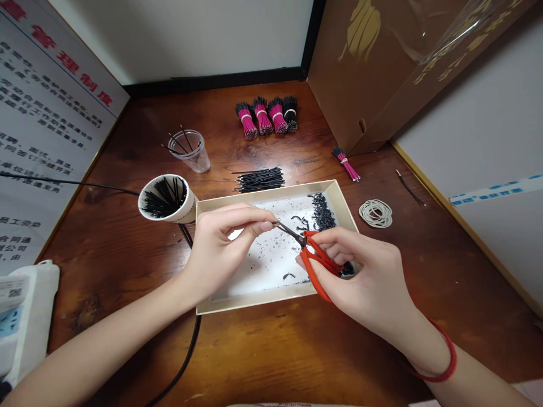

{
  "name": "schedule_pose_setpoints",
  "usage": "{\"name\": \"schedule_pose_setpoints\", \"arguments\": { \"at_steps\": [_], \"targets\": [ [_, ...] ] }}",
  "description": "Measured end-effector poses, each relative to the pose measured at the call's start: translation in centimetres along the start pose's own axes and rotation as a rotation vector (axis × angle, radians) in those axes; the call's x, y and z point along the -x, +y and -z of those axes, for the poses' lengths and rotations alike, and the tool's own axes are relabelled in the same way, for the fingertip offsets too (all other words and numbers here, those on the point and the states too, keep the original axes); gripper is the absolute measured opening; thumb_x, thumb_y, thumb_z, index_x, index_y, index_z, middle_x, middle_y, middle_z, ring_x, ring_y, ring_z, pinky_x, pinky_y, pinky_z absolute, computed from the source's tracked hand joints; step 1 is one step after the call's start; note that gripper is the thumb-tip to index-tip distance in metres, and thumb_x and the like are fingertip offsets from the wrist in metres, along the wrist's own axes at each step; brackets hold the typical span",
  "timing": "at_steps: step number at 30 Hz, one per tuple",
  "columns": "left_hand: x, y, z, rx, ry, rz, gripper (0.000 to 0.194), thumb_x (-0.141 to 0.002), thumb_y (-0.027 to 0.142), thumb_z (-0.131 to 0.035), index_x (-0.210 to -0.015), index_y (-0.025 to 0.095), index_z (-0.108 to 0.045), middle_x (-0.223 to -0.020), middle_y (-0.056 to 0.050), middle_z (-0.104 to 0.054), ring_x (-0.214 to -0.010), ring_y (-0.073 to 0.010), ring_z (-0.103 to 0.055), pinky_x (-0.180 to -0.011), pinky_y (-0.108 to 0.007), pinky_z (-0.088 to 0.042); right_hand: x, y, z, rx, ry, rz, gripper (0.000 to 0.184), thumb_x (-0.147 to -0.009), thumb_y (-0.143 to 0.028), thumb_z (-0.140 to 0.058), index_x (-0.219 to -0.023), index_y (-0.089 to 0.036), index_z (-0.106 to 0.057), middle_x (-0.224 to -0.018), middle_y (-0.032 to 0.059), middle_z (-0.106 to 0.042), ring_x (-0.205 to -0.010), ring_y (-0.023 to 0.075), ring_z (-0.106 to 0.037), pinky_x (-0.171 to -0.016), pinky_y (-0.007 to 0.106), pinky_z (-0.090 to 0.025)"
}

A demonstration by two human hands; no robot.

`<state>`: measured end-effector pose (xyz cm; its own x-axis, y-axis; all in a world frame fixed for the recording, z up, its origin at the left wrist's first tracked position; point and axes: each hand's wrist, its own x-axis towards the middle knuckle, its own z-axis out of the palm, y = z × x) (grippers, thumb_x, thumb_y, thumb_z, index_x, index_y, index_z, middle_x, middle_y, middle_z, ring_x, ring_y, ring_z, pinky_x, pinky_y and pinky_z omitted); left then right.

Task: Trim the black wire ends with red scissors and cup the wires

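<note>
Over the shallow box, my left hand pinches a thin black wire between thumb and forefinger; only its small dark end shows. My right hand has its fingers in the orange-red handles of a pair of scissors. The dark blades point left and meet the left fingertips at the wire end. Below both hands, the box has a white floor strewn with tiny rings and black clippings, heaped toward its right side.
Black wires lie in a pile behind the box. A paper cup and a clear plastic cup hold more. Pink-and-black banded bundles lie farther back. Rubber bands are at right, a power strip at left.
</note>
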<state>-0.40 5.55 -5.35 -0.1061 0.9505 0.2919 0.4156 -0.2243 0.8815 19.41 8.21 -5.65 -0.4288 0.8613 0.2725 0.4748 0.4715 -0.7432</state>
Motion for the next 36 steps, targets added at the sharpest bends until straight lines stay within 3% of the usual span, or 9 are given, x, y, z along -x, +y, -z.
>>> {"name": "schedule_pose_setpoints", "arguments": {
  "at_steps": [18,28,36],
  "targets": [
    [-0.09,0.00,0.01,-0.017,-0.014,-0.012,0.013,-0.082,0.010,-0.066,-0.079,0.018,-0.075,-0.076,-0.001,-0.075,-0.070,-0.0126,-0.066,-0.063,-0.022,-0.052,0.08,0.24,0.09,0.024,0.026,0.047,0.014,-0.071,-0.009,-0.069,-0.077,-0.019,-0.061,-0.060,-0.0049,-0.059,-0.051,0.0080,-0.048,-0.047,0.021,-0.043],
    [-0.13,0.09,-0.04,0.004,-0.016,0.016,0.014,-0.083,0.011,-0.065,-0.079,0.019,-0.075,-0.076,-0.001,-0.075,-0.068,-0.0128,-0.066,-0.063,-0.023,-0.053,0.04,-0.21,0.09,0.038,0.001,-0.023,0.012,-0.072,-0.014,-0.068,-0.078,-0.020,-0.060,-0.060,-0.0035,-0.060,-0.049,0.0096,-0.050,-0.047,0.023,-0.045],
    [-0.06,0.16,-0.03,-0.004,-0.007,0.006,0.014,-0.082,0.009,-0.065,-0.079,0.019,-0.075,-0.074,-0.001,-0.074,-0.067,-0.0126,-0.066,-0.061,-0.023,-0.054,-0.15,-0.28,-0.12,0.032,0.010,0.006,0.014,-0.072,-0.013,-0.068,-0.078,-0.021,-0.059,-0.059,-0.0042,-0.059,-0.049,0.0092,-0.050,-0.047,0.022,-0.045]
  ]
}}
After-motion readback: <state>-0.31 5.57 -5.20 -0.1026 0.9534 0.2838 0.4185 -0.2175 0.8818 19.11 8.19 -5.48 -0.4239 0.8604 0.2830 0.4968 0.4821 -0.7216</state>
